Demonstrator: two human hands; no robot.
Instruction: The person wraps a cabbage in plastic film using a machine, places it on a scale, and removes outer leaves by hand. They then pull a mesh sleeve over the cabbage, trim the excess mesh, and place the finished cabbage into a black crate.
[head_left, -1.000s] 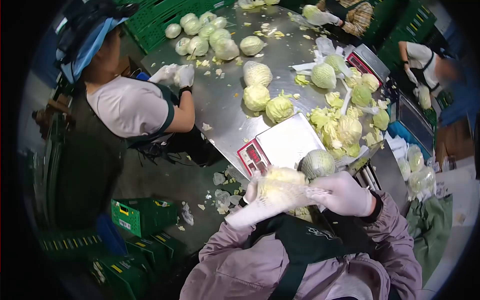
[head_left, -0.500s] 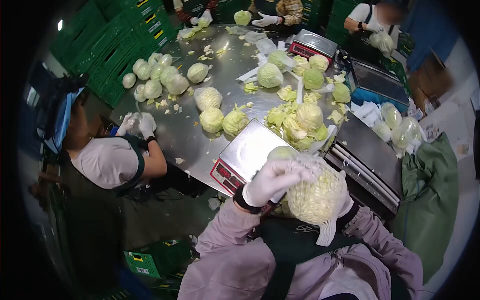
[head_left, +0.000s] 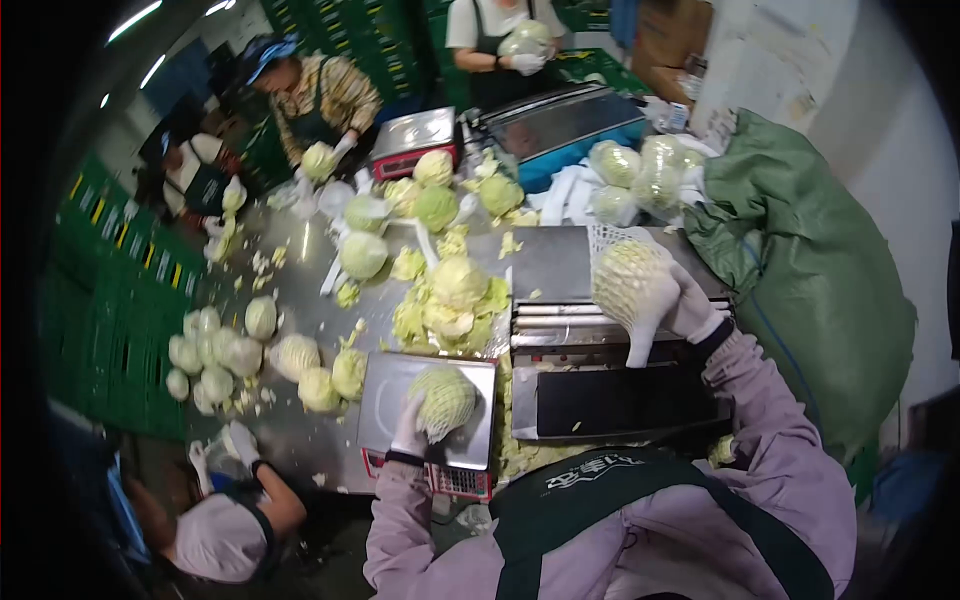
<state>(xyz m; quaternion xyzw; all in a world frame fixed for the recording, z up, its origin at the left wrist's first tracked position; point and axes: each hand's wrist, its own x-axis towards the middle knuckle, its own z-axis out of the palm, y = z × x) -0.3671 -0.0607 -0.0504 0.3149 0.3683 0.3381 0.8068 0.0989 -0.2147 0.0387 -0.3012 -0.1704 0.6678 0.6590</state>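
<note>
My right hand (head_left: pixel 690 308), in a white glove, grips a pale cabbage (head_left: pixel 628 278) in a white mesh net, held up over the machine with white rollers (head_left: pixel 565 322). The net's gathered tail hangs below it, and loose mesh spreads at the top. My left hand (head_left: pixel 408 430), gloved too, has its fingers around the near left side of a green netted cabbage (head_left: pixel 446 398). That cabbage is on the steel plate of the red scale (head_left: pixel 382 400), whose keypad faces me.
Beyond the scale lies a heap of cabbages and loose leaves (head_left: pixel 455 300). Wrapped cabbages (head_left: pixel 655 165) sit beside a big green sack (head_left: pixel 810 260) at right. A second scale (head_left: pixel 415 135) stands further back. Co-workers stand around the steel table (head_left: pixel 300 240); one (head_left: pixel 225 520) is at lower left.
My hands have parted. The right has carried the netted cabbage rightward over the machine, while the left has let go of it and taken hold of the cabbage on the scale. The view has turned right.
</note>
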